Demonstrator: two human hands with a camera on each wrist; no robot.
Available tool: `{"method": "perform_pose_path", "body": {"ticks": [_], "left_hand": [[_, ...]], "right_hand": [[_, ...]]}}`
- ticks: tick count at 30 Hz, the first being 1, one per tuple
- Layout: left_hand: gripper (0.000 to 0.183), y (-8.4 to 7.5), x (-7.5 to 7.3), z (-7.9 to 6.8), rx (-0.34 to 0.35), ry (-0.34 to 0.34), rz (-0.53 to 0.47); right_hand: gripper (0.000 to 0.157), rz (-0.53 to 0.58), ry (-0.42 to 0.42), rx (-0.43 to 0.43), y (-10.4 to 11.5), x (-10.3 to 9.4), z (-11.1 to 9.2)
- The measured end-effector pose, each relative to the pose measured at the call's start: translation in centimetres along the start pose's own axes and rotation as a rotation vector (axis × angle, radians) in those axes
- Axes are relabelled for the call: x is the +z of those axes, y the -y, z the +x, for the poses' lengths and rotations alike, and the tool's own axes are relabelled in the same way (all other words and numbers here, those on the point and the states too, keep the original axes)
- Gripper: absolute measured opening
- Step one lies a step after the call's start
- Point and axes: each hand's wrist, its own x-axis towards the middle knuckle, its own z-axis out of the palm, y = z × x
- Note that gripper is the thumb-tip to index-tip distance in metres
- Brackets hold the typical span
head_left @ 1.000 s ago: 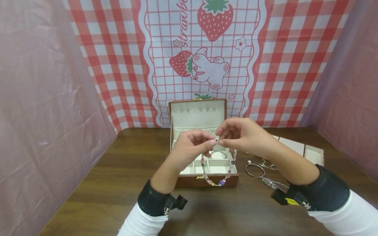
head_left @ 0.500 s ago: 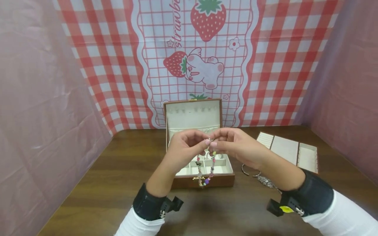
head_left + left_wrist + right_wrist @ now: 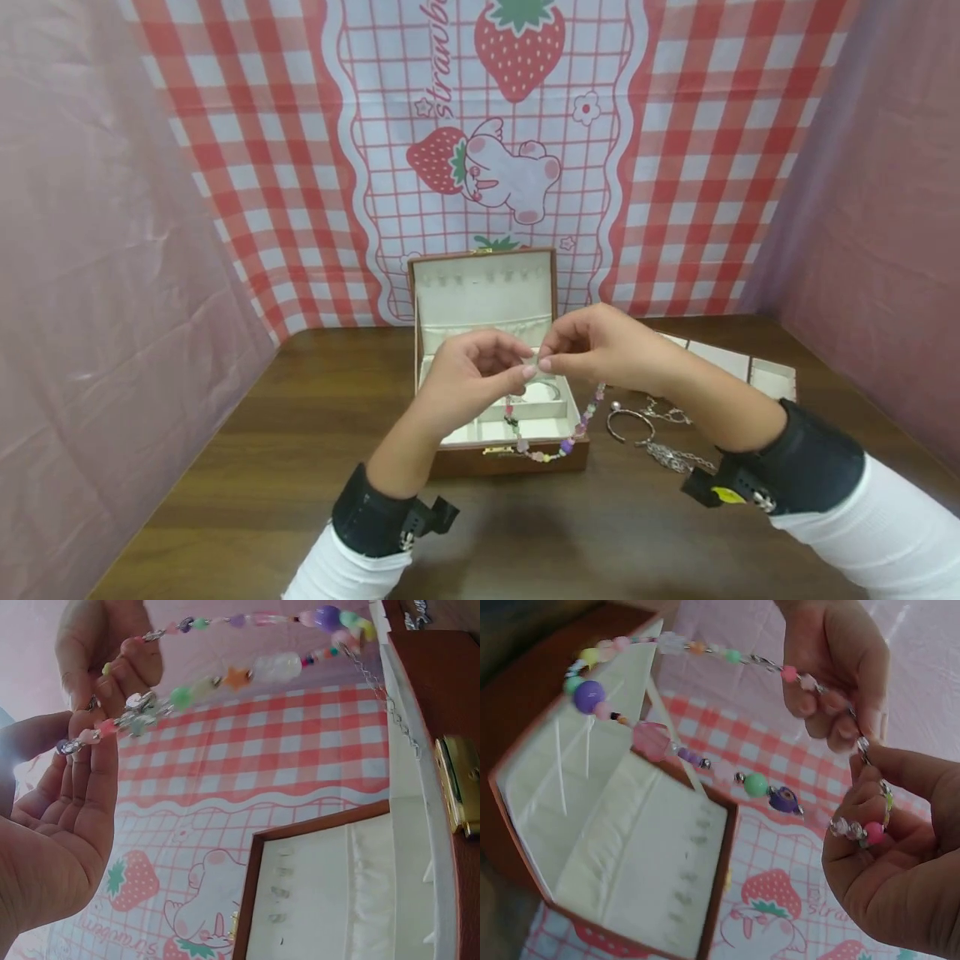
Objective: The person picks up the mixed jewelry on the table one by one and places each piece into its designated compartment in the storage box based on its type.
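Note:
A necklace of multicoloured beads point(image 3: 566, 447) hangs in a loop, its ends up at my fingertips. My left hand point(image 3: 468, 375) pinches one end between thumb and finger. Close beside it, my right hand point(image 3: 611, 350) pinches the other end. In the right wrist view, small silver links point(image 3: 864, 744) run between both hands' fingertips; whether they are fastened cannot be told. Some beads, including a pink bead point(image 3: 874, 832), lie against the right hand's curled fingers. Behind and below the loop stands an open brown jewelry box point(image 3: 480, 465) with a cream lining.
A round silver bangle point(image 3: 557, 387) lies inside the box's divided compartments. On the table to the right are an open silver bangle point(image 3: 651, 433), a heaped silver chain point(image 3: 671, 457) and a charm chain point(image 3: 667, 412). A cream divided tray point(image 3: 776, 367) lies behind my right forearm.
My hands met at the fingertips half a second ago, and the right has since moved slightly up and away. The necklace loop narrowed, then widened again. The head view has shifted a little.

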Motion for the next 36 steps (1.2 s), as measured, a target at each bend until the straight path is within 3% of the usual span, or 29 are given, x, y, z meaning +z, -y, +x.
{"method": "perform_pose_path", "body": {"ticks": [6,13,19,27,36], "left_hand": [[0.018,0.4,-0.3,0.7,-0.082,0.029,0.035],[0.021,0.8,-0.8,1.7,-0.153,0.016,0.056],[0.020,1.7,-2.5,2.5,-0.203,-0.060,-0.016],[0.022,4.1,-6.3,3.5,-0.331,-0.221,-0.022],[0.031,6.8,-8.8,3.8,-0.383,-0.357,-0.065]], "right_hand": [[0.006,-0.207,0.079,-0.125,0.4,-1.2,1.5],[0.009,-0.324,0.137,-0.159,0.4,-2.1,3.2],[0.008,-0.403,0.071,-0.128,-0.1,-3.8,4.8],[0.006,-0.536,-0.103,-0.111,-1.6,-6.4,7.1],[0.009,-0.533,-0.242,-0.127,-3.3,-7.0,9.4]]}}
